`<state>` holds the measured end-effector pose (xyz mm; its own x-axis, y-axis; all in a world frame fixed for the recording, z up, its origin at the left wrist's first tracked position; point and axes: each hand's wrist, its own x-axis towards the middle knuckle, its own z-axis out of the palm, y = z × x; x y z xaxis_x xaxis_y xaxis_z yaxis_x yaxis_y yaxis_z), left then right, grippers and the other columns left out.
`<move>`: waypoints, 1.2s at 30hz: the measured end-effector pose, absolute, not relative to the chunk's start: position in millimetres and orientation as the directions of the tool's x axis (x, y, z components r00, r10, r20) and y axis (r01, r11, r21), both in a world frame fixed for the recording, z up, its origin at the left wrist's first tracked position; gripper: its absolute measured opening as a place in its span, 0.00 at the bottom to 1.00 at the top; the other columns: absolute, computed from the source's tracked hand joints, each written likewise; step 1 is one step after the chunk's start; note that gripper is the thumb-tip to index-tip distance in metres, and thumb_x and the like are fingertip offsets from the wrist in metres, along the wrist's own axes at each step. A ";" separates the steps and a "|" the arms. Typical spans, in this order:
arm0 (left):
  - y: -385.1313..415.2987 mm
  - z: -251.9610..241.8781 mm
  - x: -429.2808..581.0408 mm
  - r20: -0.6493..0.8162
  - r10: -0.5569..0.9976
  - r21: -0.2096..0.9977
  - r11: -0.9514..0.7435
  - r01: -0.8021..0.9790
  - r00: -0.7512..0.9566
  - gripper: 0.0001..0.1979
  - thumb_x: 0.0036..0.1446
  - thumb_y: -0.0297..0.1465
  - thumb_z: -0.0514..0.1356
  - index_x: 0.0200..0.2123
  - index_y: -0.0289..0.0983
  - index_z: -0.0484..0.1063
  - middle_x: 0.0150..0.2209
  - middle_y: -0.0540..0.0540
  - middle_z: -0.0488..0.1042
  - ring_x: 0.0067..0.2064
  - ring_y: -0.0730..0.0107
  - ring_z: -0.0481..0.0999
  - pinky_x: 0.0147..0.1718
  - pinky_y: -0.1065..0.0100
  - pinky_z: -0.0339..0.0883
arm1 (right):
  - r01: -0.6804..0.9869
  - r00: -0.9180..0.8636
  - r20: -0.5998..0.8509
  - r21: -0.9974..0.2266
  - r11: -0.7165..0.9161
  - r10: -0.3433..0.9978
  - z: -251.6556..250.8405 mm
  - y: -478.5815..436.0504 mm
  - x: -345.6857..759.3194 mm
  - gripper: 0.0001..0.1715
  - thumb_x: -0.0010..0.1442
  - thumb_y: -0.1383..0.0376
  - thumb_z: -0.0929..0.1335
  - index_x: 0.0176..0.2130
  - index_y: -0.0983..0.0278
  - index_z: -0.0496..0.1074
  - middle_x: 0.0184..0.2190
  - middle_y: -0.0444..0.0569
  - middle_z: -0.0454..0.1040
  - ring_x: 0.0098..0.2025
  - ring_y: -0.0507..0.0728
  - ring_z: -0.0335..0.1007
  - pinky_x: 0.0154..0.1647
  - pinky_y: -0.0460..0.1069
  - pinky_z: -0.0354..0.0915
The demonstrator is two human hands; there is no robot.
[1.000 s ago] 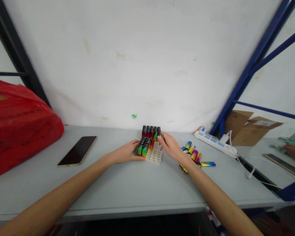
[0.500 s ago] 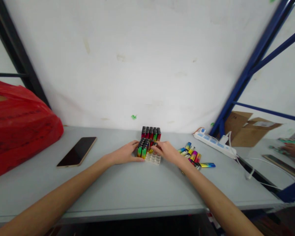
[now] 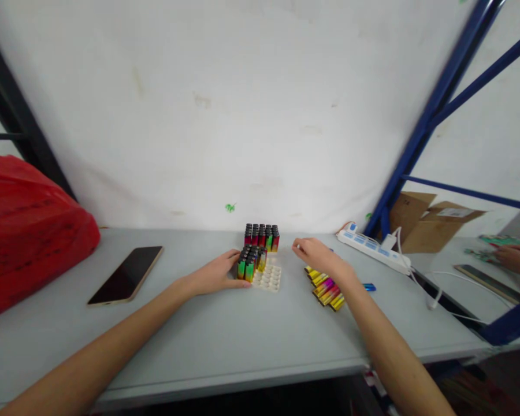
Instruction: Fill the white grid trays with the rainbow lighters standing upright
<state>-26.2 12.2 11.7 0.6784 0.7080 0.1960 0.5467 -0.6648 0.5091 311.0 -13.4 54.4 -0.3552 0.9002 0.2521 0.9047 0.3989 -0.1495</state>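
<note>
My left hand (image 3: 216,271) grips the left side of a white tray with round holes (image 3: 268,279), its thumb in front and fingers behind. Upright lighters (image 3: 248,266) with black tops and green, yellow and dark bodies fill the tray's left part. A yellow lighter (image 3: 262,261) stands at their right edge, beside bare holes. My right hand (image 3: 314,254) is above the table, right of the tray, fingers loosely bent and apart, with nothing visible in them. Below it lies a pile of loose lighters (image 3: 327,289), yellow and pink, partly covered by the wrist.
Behind the tray stands a block of red and green lighters (image 3: 262,237). A phone (image 3: 127,274) and a red bag (image 3: 30,231) are to the left. At right are a power strip (image 3: 372,249), a blue frame (image 3: 420,144), a cardboard box (image 3: 433,225) and another person's hand (image 3: 517,257).
My right hand has left the tray and moved right, above the loose lighters. The yellow lighter and the tray's bare holes now show. My left hand stays at the tray; the view has shifted slightly.
</note>
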 end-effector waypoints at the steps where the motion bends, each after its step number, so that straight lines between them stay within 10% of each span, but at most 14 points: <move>1: 12.1 11.9 -26.3 0.195 0.709 0.507 -0.665 0.549 0.678 0.41 0.54 0.57 0.69 0.63 0.39 0.71 0.65 0.37 0.70 0.65 0.42 0.71 0.68 0.51 0.63 | 0.919 -0.326 0.228 -0.151 0.365 0.917 55.9 -12.1 326.3 0.14 0.70 0.70 0.65 0.48 0.66 0.81 0.44 0.58 0.83 0.45 0.60 0.79 0.49 0.50 0.67; 9: 9.2 14.9 -24.2 0.193 0.713 0.510 -0.660 0.552 0.674 0.39 0.54 0.57 0.69 0.61 0.39 0.72 0.63 0.37 0.71 0.64 0.42 0.72 0.67 0.51 0.64 | 0.919 -0.308 -0.102 -0.291 0.268 0.946 53.6 -5.4 371.7 0.22 0.52 0.73 0.73 0.47 0.61 0.85 0.46 0.52 0.85 0.47 0.63 0.81 0.49 0.51 0.71; 15: 9.3 14.3 -23.7 0.188 0.713 0.499 -0.662 0.559 0.676 0.40 0.54 0.57 0.69 0.61 0.38 0.72 0.63 0.36 0.71 0.64 0.42 0.72 0.67 0.51 0.64 | 0.870 -0.369 0.062 -0.328 0.368 0.927 43.1 2.4 347.6 0.06 0.55 0.68 0.75 0.37 0.65 0.83 0.36 0.52 0.84 0.36 0.59 0.77 0.41 0.49 0.69; 25: 7.1 15.3 -24.6 0.203 0.711 0.518 -0.662 0.542 0.674 0.40 0.54 0.56 0.69 0.63 0.40 0.71 0.63 0.36 0.71 0.63 0.43 0.73 0.67 0.50 0.65 | 0.644 -0.274 0.450 -0.570 0.510 0.850 44.3 1.8 300.9 0.25 0.69 0.48 0.66 0.51 0.63 0.79 0.34 0.48 0.81 0.33 0.56 0.71 0.39 0.50 0.65; 30: 8.1 13.7 -25.2 0.206 0.706 0.513 -0.667 0.540 0.677 0.42 0.55 0.55 0.70 0.66 0.39 0.68 0.65 0.35 0.70 0.65 0.43 0.71 0.69 0.50 0.62 | 0.355 -0.125 0.345 -0.860 0.367 0.930 35.1 4.7 282.9 0.35 0.58 0.35 0.70 0.34 0.65 0.78 0.19 0.40 0.65 0.25 0.53 0.60 0.28 0.48 0.59; 36: 8.9 12.7 -25.3 0.219 0.692 0.514 -0.681 0.522 0.688 0.39 0.55 0.54 0.70 0.64 0.39 0.70 0.64 0.36 0.70 0.65 0.43 0.72 0.69 0.51 0.62 | 0.042 -0.230 0.240 -0.966 0.256 0.943 36.2 -3.0 265.7 0.35 0.57 0.33 0.70 0.35 0.61 0.68 0.27 0.41 0.68 0.28 0.52 0.66 0.31 0.49 0.66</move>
